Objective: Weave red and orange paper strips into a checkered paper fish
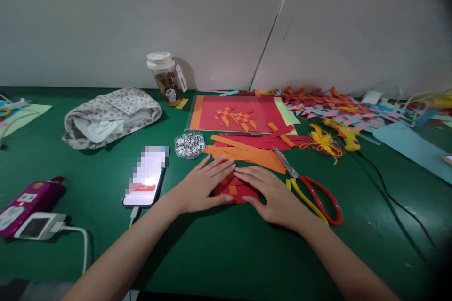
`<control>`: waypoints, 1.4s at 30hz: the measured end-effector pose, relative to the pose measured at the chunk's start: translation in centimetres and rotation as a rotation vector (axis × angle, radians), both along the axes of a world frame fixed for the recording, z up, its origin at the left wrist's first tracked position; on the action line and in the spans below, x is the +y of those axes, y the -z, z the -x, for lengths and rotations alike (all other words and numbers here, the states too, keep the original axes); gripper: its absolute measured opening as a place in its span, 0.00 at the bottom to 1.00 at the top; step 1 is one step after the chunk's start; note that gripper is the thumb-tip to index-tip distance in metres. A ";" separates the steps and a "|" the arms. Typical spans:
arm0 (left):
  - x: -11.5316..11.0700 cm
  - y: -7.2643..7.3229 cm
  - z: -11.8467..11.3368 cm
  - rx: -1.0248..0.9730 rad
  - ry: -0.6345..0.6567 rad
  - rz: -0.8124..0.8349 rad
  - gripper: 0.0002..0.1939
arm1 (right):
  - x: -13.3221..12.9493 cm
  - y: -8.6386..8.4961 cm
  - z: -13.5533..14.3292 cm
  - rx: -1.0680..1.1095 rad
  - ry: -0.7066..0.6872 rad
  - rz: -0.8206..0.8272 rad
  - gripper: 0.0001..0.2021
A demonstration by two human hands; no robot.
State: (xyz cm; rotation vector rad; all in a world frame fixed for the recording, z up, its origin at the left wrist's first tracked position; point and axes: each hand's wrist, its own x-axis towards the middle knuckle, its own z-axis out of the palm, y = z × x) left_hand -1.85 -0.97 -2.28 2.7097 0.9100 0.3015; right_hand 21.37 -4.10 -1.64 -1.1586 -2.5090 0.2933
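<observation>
My left hand (206, 183) and my right hand (263, 188) lie on a red and orange woven paper piece (237, 193) on the table. Fingers of both hands are stretched out, their tips nearly meeting over it, and they hide much of its surface. Just beyond lie orange paper strips (247, 156) and red paper strips (243, 141), with a dark, slim pen-like tool (243, 134) across them. To the right of my right hand rest scissors (314, 193) with red and yellow handles. A clear case of googly eyes (189, 145) sits beyond my left hand.
A red sheet with paper fish (261, 103) lies at the back. Right are yellow string (323, 143), a corded yellow glue gun (344, 135) and piled woven paper (328, 108). Left are a phone (146, 178), cloth bag (113, 117), lidded cup (165, 80) and magenta power strip (30, 204).
</observation>
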 end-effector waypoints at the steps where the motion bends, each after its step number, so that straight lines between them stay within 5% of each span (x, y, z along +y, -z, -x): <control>1: 0.0 0.1 0.0 0.016 0.018 0.004 0.36 | 0.0 0.1 -0.1 -0.015 -0.019 -0.009 0.23; 20: 0.0 0.6 0.0 0.064 0.030 0.003 0.34 | -0.3 -0.1 0.2 -0.101 -0.136 -0.178 0.15; 31: -0.1 0.5 0.0 0.062 0.041 -0.019 0.31 | 0.2 -1.4 -1.5 -0.053 0.105 -0.281 0.07; 42: 0.0 0.5 -0.1 0.024 0.016 0.014 0.38 | 1.2 0.2 1.4 0.044 0.150 -0.016 0.07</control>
